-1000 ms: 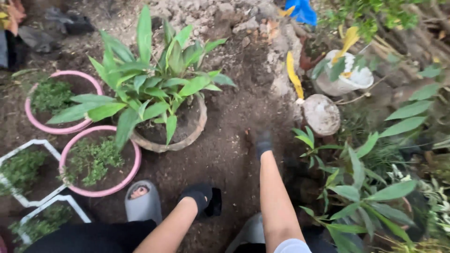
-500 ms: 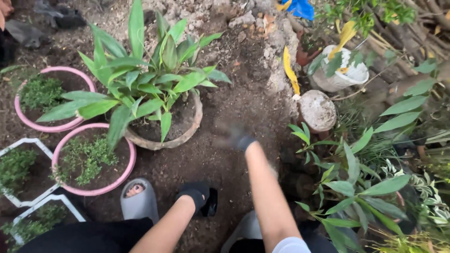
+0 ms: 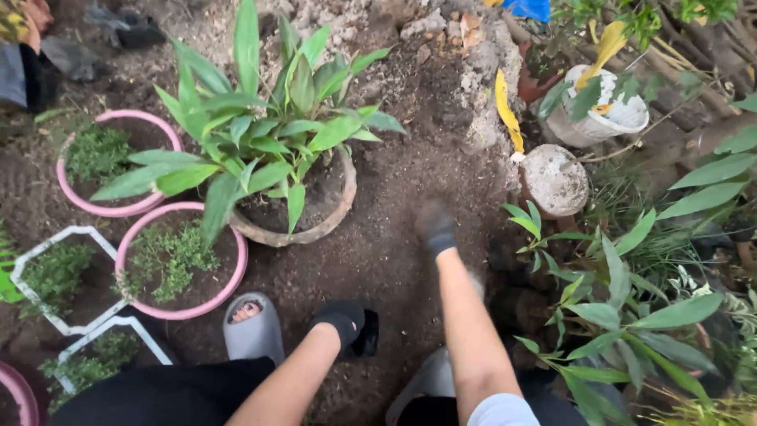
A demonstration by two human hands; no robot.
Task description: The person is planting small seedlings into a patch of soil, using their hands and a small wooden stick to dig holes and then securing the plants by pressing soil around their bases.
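Both my hands wear black gloves. My left hand rests low on the dark soil beside my grey sandal, right against a small black object; its grip is hidden. With the arm stretched out, my right hand reaches forward over the bare soil, blurred, fingers pointing down at the ground. A broad-leaved green plant in a worn round pot stands just left of that hand.
Two pink pots and white angular pots with small herbs stand at the left. A round stone-grey pot, a white pot and leafy plants crowd the right. Rubble and rocks lie beyond.
My right hand has moved a little farther out and to the left over the soil and is now blurred. My left hand has stayed put by the sandal.
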